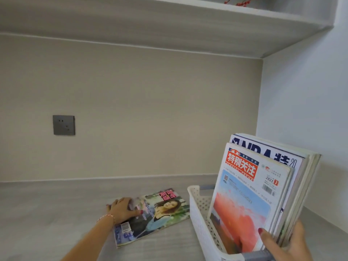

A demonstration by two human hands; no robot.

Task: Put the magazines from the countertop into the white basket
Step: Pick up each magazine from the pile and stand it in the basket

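A magazine with a woman on its cover (160, 213) lies flat on the grey countertop (47, 213), just left of the white basket (197, 219). My left hand (122, 209) grips its left edge, fingers curled over the cover. Several magazines stand upright in the basket, the front one (246, 200) with a red title block and an orange picture. My right hand (288, 242) holds this upright stack at its lower right corner, thumb on the front cover.
The basket sits in the right corner against a pale side wall (301, 110). A grey power socket (64, 125) is on the back wall. A shelf (169, 25) overhangs the counter, with red berries (243, 1) on top.
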